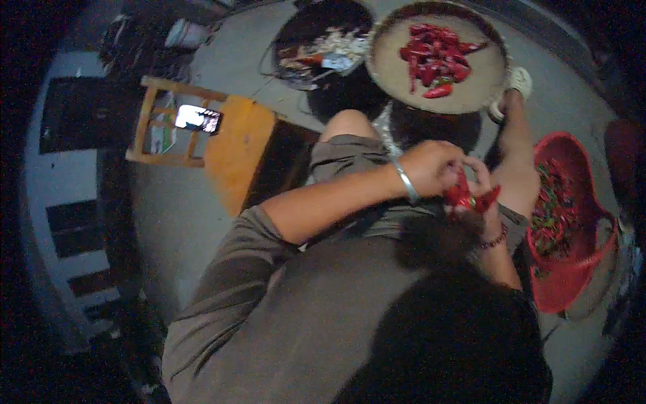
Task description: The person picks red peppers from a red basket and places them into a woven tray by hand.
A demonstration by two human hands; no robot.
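Both of my hands meet over my lap, close to my right thigh. Red chili peppers (462, 197) lie between them, one pointing up and another sticking out to the right. My left hand (431, 164), with a silver bangle at its wrist, pinches the upper pepper with its fingertips. From below, my right hand (488, 209) cups the peppers, its wrist ringed by a beaded bracelet (493, 238). Blur and dim light hide how many peppers are held. Beyond my knees, a round shallow basket (386, 65) carries a pile of red peppers (438, 58).
A red plastic basket (560, 293) with red and green peppers stands right of my leg. Left of me, a wooden chair (237, 136) bears a lit phone (198, 119). A dark container (295, 33) with pale scraps sits beside the round basket.
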